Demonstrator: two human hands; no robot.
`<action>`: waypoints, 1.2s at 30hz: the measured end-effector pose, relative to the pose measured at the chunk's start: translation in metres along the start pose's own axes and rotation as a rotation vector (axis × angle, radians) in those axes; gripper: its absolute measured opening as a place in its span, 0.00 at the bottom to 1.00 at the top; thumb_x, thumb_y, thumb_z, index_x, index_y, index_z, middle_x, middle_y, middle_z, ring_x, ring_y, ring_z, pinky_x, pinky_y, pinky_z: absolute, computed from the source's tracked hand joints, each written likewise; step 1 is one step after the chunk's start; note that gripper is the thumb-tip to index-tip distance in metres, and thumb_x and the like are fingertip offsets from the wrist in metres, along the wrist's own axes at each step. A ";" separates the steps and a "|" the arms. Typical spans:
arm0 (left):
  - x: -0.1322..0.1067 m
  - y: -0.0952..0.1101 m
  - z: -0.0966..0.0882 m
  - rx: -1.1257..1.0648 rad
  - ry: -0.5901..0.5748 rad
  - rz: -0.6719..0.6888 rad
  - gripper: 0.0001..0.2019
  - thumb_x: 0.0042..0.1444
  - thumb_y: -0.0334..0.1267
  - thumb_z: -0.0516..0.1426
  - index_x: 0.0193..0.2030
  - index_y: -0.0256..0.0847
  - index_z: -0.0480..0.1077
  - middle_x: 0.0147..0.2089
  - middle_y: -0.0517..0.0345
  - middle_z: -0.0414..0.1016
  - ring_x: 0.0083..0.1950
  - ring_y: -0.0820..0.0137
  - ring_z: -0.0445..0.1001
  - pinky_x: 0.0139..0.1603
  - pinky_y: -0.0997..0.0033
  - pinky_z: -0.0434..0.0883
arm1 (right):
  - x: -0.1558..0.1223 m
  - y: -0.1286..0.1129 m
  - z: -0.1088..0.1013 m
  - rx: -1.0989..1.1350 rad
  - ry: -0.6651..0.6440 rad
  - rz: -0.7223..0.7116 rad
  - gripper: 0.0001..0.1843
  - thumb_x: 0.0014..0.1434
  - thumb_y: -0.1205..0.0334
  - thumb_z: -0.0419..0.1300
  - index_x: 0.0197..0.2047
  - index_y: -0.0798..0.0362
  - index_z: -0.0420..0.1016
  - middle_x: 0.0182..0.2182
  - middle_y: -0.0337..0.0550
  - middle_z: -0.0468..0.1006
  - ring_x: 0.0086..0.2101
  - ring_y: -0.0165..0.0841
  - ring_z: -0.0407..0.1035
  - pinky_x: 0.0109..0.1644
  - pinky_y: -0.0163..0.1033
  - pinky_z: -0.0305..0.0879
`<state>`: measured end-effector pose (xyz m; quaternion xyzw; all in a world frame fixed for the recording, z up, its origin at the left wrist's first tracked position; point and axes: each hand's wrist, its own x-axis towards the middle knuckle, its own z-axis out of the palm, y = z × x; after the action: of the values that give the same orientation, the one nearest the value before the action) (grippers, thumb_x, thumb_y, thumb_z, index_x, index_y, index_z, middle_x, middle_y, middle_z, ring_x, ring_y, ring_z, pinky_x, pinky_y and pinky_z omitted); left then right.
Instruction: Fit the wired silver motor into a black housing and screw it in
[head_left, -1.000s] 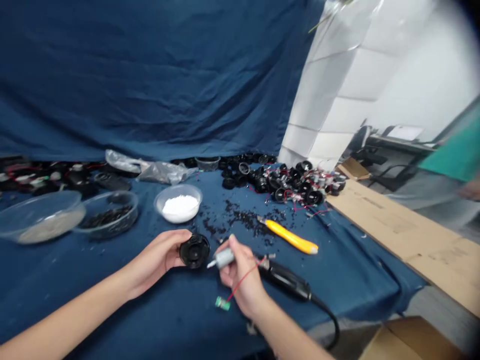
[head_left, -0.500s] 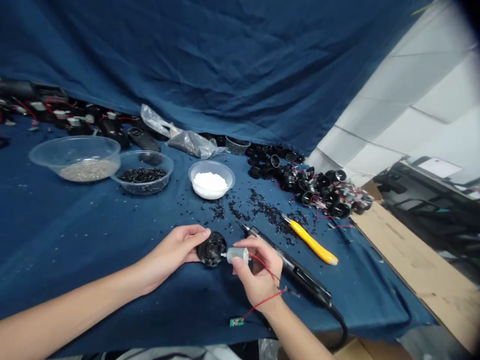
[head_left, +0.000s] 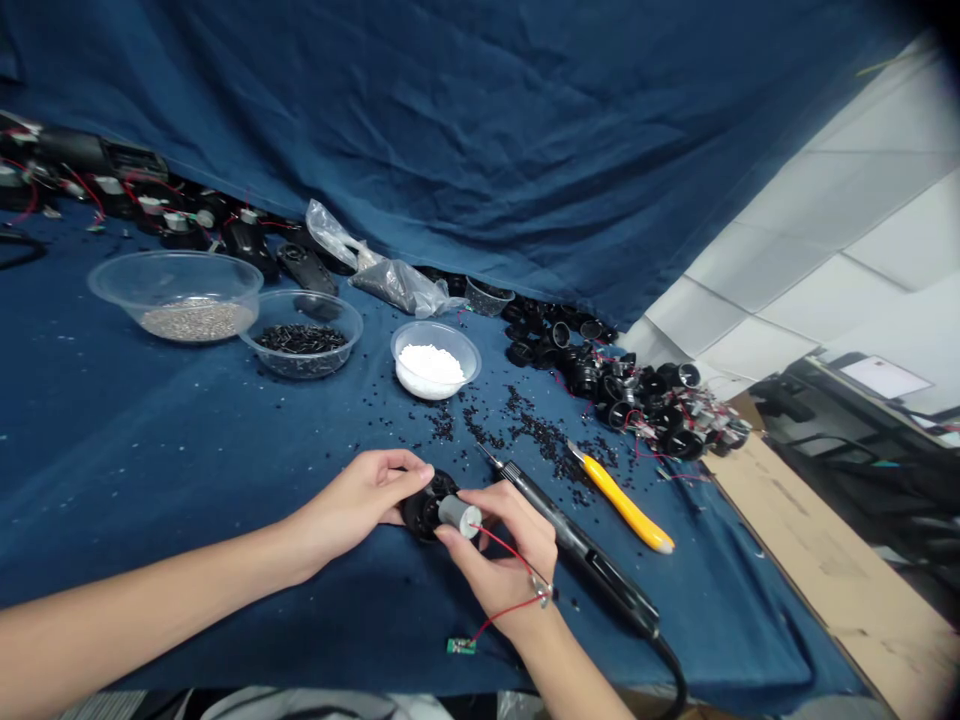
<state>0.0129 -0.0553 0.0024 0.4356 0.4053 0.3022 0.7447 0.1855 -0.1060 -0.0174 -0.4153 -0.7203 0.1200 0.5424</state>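
Note:
My left hand [head_left: 382, 490] grips a round black plastic housing [head_left: 420, 510] by its left edge, thumb on top. In my right hand [head_left: 510, 545], a small grey cylindrical motor [head_left: 459, 514] is pinched between thumb and fingers. Its inner end meets the middle of the housing; how deep it sits I cannot tell. Red wires [head_left: 504, 541] trail from the motor over the right wrist to a small green circuit board [head_left: 461, 646] near the front of the table. Just right of that hand lies a black electric screwdriver [head_left: 577, 545], its tip pointing away to the left.
A yellow utility knife [head_left: 626, 505] lies on the right. Behind stand bowls of white bits [head_left: 435, 390], black screws [head_left: 304, 365] and silvery pieces [head_left: 180, 335]. Tiny black parts [head_left: 536, 425] are scattered midtable. Black housings with wires [head_left: 645, 390] are heaped at the back right.
My right hand has brought the motor left against the housing; its front end, visible before, is now hidden in the housing. The view has shifted slightly.

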 end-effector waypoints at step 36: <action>-0.007 0.003 -0.004 -0.174 -0.221 0.070 0.20 0.54 0.33 0.63 0.55 0.40 0.72 0.56 0.49 0.75 0.60 0.63 0.70 0.62 0.68 0.64 | -0.001 0.011 -0.001 -0.127 0.116 0.325 0.10 0.49 0.59 0.68 0.34 0.53 0.75 0.19 0.35 0.71 0.17 0.25 0.63 0.18 0.29 0.58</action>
<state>0.0058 -0.0585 0.0060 0.4142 0.2776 0.3122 0.8087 0.1918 -0.1007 -0.0243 -0.5658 -0.6174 0.1364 0.5292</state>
